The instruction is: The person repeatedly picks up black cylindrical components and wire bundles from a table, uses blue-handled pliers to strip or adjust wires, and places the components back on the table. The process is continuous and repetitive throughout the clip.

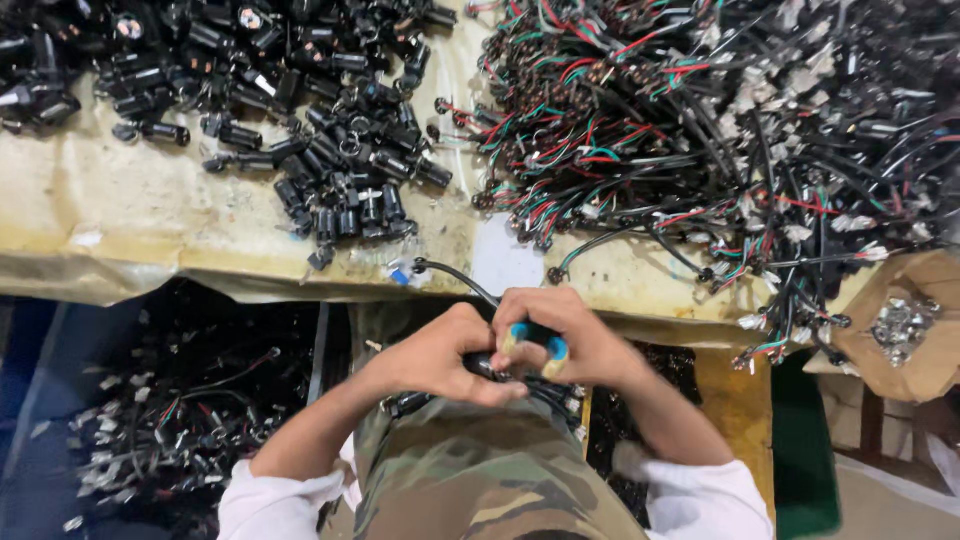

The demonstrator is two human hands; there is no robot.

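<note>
My left hand [445, 355] and my right hand [560, 335] meet over my lap, just below the table's front edge. Both close around a small black connector part with a black cable [455, 275] that loops up onto the table. Two fingertips of my right hand wear blue and yellow finger covers [535, 340]. More black cable ends [555, 400] hang under my hands. The part itself is mostly hidden by my fingers.
A worn yellowish table [130, 215] holds a pile of black cylindrical connectors [330, 150] at left and a tangle of red, green and black wires [680, 120] at right. A cardboard box of metal bits [905, 325] stands right. Finished cables [170, 415] lie lower left.
</note>
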